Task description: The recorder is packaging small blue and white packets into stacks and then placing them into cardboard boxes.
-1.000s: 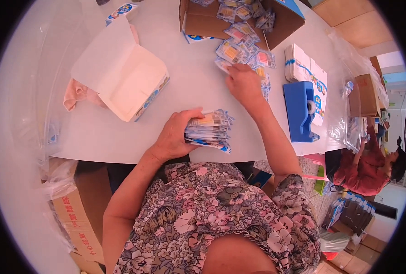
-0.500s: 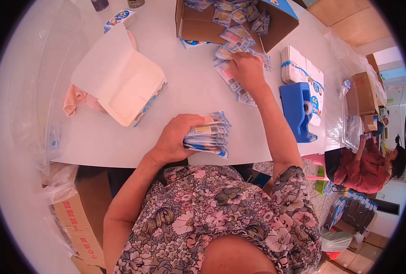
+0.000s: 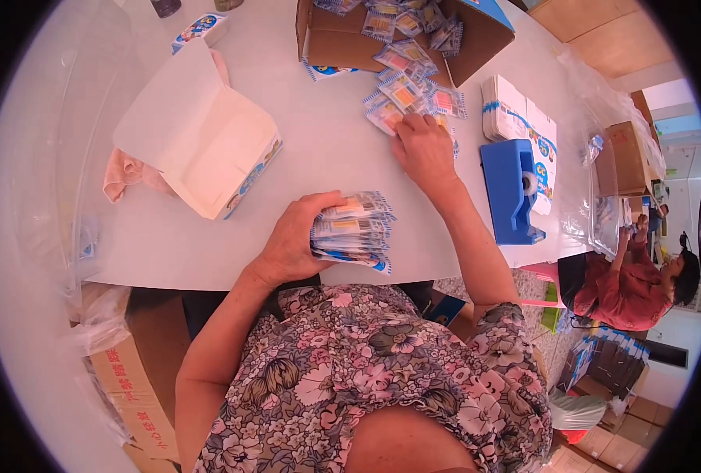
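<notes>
My left hand is wrapped round a stack of small clear sachets with blue striped ends, held just above or on the table near its front edge. Farther off and to the right, my right hand has its fingers curled down on the near side of a loose pile of the same sachets. Its fingertips seem to pinch a sachet, mostly covered by the hand. The pile spills from a brown cardboard box lying at the far side, with more sachets inside.
An open white carton stands to the left, next to a pink cloth. At right are a blue tape dispenser and flat white cartons. A taped brown box sits below the table's left edge. Another person is seated at far right.
My right hand has drawn a little toward me, off the top of the pile, and sachets that lay beneath it have shifted. My left hand still holds the stack.
</notes>
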The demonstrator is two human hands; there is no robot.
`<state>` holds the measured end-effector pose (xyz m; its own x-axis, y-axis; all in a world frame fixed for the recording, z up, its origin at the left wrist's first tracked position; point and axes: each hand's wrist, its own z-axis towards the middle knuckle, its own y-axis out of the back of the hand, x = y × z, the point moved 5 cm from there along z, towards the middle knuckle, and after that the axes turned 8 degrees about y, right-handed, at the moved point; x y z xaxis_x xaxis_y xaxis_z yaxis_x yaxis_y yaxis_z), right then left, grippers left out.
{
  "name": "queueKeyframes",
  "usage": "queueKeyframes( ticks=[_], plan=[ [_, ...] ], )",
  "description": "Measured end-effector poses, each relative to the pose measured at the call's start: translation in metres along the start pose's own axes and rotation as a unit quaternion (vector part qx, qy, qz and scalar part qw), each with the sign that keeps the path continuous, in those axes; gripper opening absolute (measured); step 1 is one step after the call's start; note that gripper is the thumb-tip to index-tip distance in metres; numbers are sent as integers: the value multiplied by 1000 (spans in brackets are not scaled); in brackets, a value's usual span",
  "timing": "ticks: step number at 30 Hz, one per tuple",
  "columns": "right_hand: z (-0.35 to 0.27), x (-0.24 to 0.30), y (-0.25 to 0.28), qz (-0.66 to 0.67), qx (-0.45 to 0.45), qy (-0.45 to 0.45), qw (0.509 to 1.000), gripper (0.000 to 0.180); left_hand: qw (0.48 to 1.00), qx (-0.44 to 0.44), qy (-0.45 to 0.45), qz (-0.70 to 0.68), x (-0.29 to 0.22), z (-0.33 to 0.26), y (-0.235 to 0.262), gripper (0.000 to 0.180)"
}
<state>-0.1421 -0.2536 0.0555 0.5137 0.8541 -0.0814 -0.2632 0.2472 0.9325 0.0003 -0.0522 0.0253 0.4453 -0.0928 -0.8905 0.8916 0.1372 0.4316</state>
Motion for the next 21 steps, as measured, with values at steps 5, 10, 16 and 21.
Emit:
queueKeyframes(
  ticks=[5,10,16,21],
  plan=[
    [-6,21,33,161,-57,47,984,18,996,-25,-65,53,-10,1,3,71],
    [12,23,13,397,78,-2,915,20,990,-20,-127,50,-4,0,2,70],
    [29,-51,-9,-19,-64,-35,997,15,997,13,-10,75,-15,6,6,68],
    [4,15,22,213,-33,-13,976,10,997,-50,-60,19,-16,3,8,70]
  ],
)
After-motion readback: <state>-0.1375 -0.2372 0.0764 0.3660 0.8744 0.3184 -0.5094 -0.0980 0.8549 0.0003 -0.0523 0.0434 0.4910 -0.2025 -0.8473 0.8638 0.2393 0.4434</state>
